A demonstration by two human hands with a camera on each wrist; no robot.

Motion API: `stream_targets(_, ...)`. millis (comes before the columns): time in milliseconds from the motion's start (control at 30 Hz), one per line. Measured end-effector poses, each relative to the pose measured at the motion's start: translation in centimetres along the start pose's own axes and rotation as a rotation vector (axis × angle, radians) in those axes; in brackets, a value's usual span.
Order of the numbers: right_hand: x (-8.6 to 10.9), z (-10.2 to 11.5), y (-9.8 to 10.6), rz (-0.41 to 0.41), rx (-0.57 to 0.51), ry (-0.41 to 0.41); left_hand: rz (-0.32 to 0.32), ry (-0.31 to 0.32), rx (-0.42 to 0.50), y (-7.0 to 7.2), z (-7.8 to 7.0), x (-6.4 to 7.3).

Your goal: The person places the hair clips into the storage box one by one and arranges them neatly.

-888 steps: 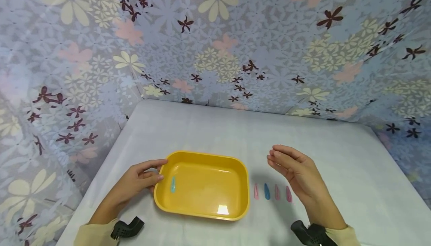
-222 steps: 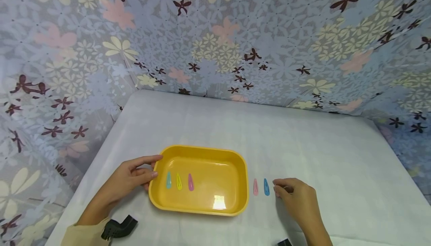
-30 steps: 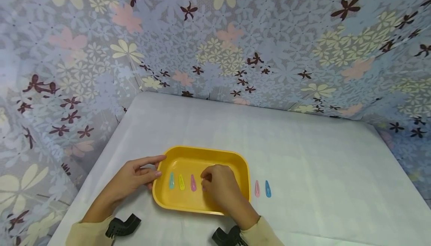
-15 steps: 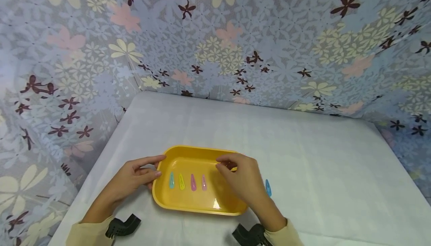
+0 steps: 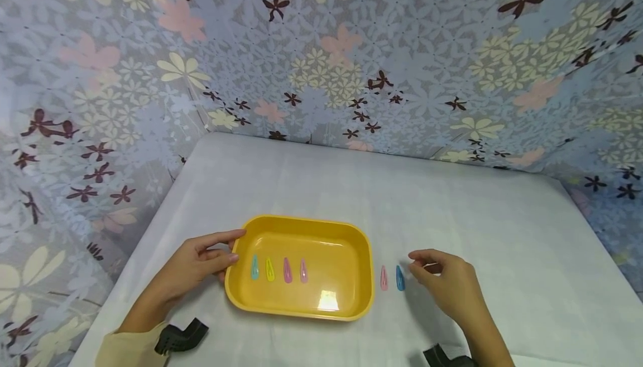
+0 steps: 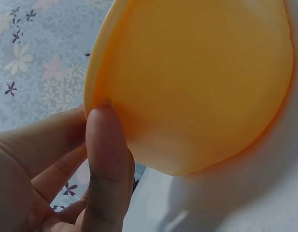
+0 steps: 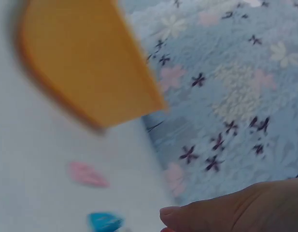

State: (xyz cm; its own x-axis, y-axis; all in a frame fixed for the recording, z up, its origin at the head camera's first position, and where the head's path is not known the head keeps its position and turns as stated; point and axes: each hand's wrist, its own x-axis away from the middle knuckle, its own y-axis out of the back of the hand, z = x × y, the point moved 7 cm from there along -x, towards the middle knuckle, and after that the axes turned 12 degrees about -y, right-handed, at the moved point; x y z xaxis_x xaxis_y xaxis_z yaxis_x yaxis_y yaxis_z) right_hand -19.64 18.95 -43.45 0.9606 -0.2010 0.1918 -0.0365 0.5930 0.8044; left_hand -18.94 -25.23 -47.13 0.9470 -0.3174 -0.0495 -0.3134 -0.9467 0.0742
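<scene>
My left hand (image 5: 205,258) grips the left end of a yellow tray (image 5: 301,315); its thumb (image 6: 107,140) presses the tray's wall in the left wrist view. Inside, a teal hair clip (image 5: 254,267), a yellow hair clip (image 5: 269,269), a magenta hair clip (image 5: 287,270) and a lilac-pink hair clip (image 5: 303,271) lie in a row. On the table right of the tray lie a pink hair clip (image 5: 384,278) and a blue hair clip (image 5: 400,278). Just right of the blue one hovers my right hand (image 5: 447,280), thumb and forefinger apart, holding nothing.
White cloth covers the table (image 5: 477,216). Flowered fabric (image 5: 321,66) hangs behind and along both sides. Each wrist carries a black camera mount, the left one (image 5: 181,337) lying low in front of the tray.
My right hand has let go of the lilac-pink clip in the tray and swung right to beside the blue clip. Since the oldest frame, three clips have joined the teal one. My left hand stays put.
</scene>
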Motion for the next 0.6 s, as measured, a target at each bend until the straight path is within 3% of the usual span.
stream_targets(200, 0.0, -1.9, -1.8, 0.018, -0.027, -0.04, -0.015, 0.011, 0.005, 0.2, 0.3, 0.2)
stream_targets(600, 0.1, -2.2, -2.5, -0.034, -0.029, -0.034, 0.005, -0.026, 0.013, -0.2, -0.3, 0.2)
